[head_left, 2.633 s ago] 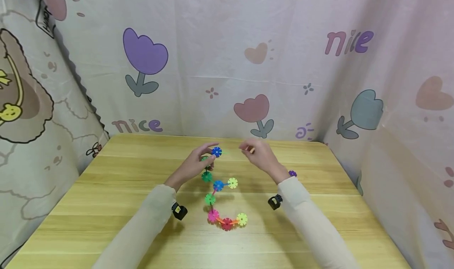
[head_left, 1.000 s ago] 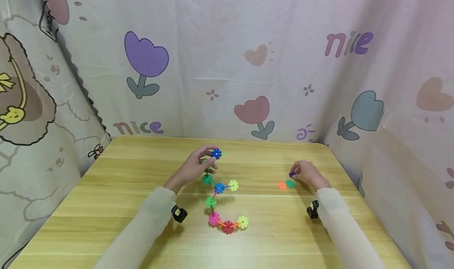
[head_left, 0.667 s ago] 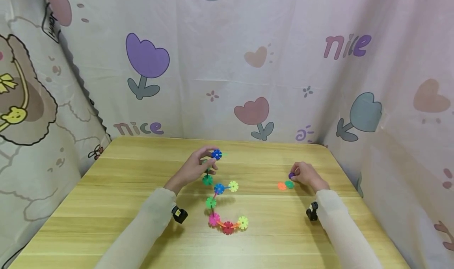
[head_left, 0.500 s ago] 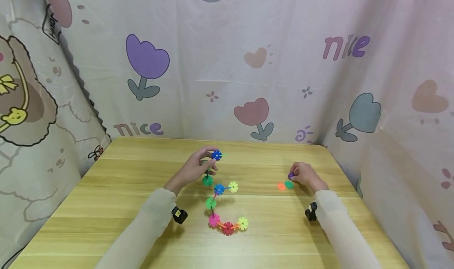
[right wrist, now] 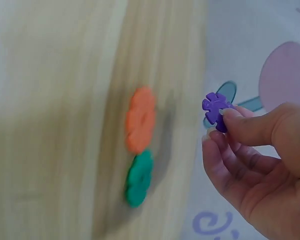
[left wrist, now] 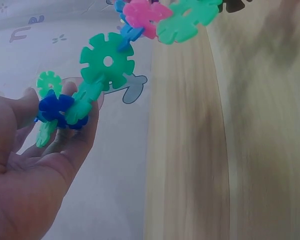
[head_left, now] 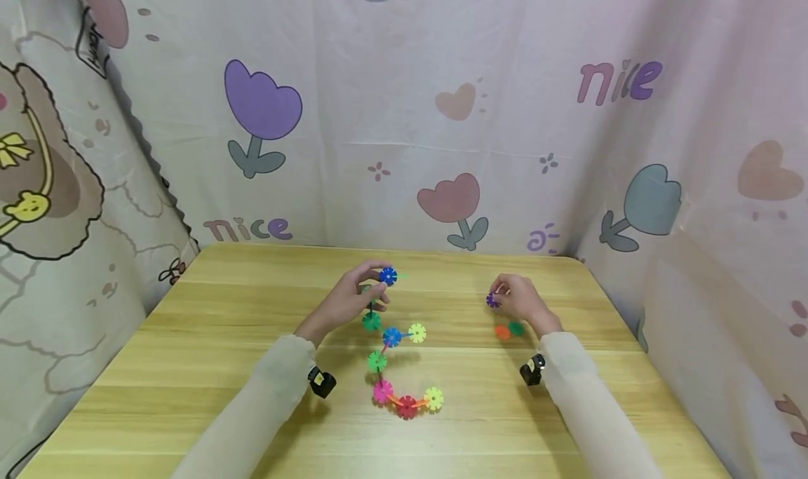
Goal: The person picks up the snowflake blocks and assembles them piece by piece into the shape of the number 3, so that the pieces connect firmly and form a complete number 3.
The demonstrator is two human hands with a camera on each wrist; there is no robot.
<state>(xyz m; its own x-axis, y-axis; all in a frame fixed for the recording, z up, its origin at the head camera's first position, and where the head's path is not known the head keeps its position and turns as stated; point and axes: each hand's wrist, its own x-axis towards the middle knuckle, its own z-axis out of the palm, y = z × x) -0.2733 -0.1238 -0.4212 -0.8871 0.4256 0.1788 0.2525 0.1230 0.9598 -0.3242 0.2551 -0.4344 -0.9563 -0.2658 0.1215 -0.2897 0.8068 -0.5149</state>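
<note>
My left hand grips the far end of a chain of slotted plastic snowflake discs, around a dark blue disc. The left wrist view shows blue and green discs between thumb and fingers, with a larger green disc joined just beyond. From there the chain runs toward the front through a blue disc, a pink disc and a red disc to a yellow one. My right hand pinches a loose purple snowflake disc between thumb and fingertips, raised off the table.
An orange disc and a green disc lie side by side on the wooden table, below the right hand. A yellow disc branches off the chain's middle. Behind the table hangs a printed curtain.
The right hand went from near the chain's far end to the purple disc at the right, then lifted it and moved left and away. The left hand stays in place, holding the chain.
</note>
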